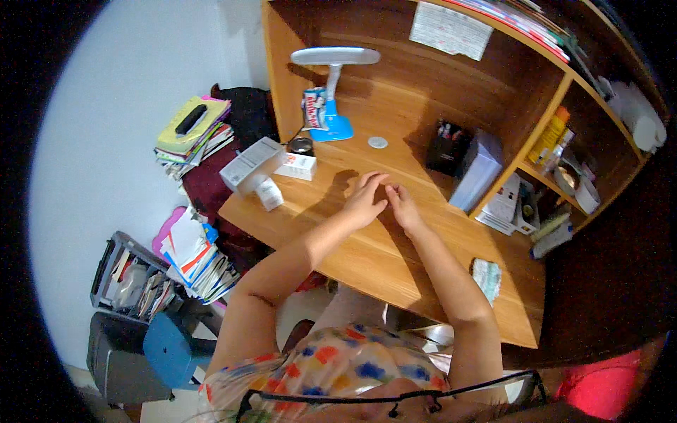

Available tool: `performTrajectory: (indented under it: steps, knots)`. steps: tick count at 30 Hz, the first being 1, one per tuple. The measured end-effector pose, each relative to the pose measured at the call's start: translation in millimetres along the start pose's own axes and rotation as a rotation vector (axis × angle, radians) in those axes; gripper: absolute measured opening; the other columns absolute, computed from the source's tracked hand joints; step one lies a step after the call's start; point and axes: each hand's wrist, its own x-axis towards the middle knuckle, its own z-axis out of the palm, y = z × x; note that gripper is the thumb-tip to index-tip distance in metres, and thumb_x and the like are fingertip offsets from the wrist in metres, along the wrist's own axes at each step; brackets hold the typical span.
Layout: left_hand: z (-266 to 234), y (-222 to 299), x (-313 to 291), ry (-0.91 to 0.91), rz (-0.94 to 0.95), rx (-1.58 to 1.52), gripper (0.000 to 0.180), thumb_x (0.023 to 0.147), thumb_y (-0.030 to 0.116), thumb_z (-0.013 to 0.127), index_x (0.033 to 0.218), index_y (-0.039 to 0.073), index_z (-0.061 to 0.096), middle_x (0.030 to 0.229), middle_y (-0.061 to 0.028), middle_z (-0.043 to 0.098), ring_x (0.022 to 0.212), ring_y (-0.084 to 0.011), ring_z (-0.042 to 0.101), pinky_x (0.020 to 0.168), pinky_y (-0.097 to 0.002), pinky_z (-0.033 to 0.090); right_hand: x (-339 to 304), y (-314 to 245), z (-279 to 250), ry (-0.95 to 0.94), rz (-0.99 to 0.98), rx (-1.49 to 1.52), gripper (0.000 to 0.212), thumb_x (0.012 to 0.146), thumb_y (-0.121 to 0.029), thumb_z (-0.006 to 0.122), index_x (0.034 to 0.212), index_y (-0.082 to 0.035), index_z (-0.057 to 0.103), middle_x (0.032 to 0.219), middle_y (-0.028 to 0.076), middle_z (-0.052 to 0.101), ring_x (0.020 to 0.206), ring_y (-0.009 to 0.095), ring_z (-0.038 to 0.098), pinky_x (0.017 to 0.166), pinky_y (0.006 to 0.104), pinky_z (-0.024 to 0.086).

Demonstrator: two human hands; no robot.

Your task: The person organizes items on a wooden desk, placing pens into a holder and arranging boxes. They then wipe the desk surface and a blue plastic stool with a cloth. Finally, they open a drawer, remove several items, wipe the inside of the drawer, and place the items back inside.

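Observation:
Both hands are raised over the middle of the wooden desk (338, 247), close together with their fingertips nearly meeting. My left hand (364, 201) has its fingers stretched out and slightly bent, with nothing seen in it. Just beside it, my right hand (403, 209) also has its fingers extended, the thumb side facing the left hand; no object shows in it. To the left of them lie a large grey-white box (252, 166), a flat white box (297, 167) and a small white carton (269, 194). A white disc (377, 142) lies on the desk beyond the hands.
A blue-and-white desk lamp (333, 128) stands at the back, beside a snack packet (314, 109) and a black round container (302, 146). At the right are a black pen holder (447, 148), a file box (477, 170) and a folded cloth (486, 279). Stacked books (194, 130) rise at left.

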Motion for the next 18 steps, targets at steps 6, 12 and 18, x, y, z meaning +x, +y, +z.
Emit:
performTrajectory:
  steps: [6,12,18]
  knots:
    - [-118,-31,-28,0.225,0.034,0.433,0.057,0.074,0.015,0.074,0.127,0.011,0.053,0.139,-0.0185,0.039,0.129,-0.0380,0.037,0.104,-0.0481,0.035,19,14,58,-0.210,-0.090,-0.010,0.037,0.094,-0.033,0.058,0.115,-0.002,0.057,0.102,0.018,0.065,0.096,0.030,0.062,0.086,0.0396,0.048]
    - [-233,-108,-33,0.380,-0.270,0.808,0.083,0.065,0.048,0.081,0.136,0.016,0.049,0.143,-0.0209,0.038,0.135,-0.0393,0.032,0.108,-0.0590,0.026,30,-38,93,-0.293,-0.214,-0.148,0.045,0.086,-0.033,0.068,0.116,-0.002,0.056,0.115,0.022,0.059,0.108,0.033,0.057,0.094,0.0409,0.045]
    - [-268,-132,-32,0.046,-0.579,0.799,0.103,0.060,0.073,0.071,0.143,0.020,0.041,0.149,-0.0186,0.033,0.140,-0.0385,0.026,0.111,-0.0604,0.019,61,-87,130,-0.292,-0.418,-0.267,0.061,0.077,-0.031,0.077,0.123,0.000,0.053,0.120,0.023,0.058,0.112,0.037,0.055,0.096,0.0427,0.045]
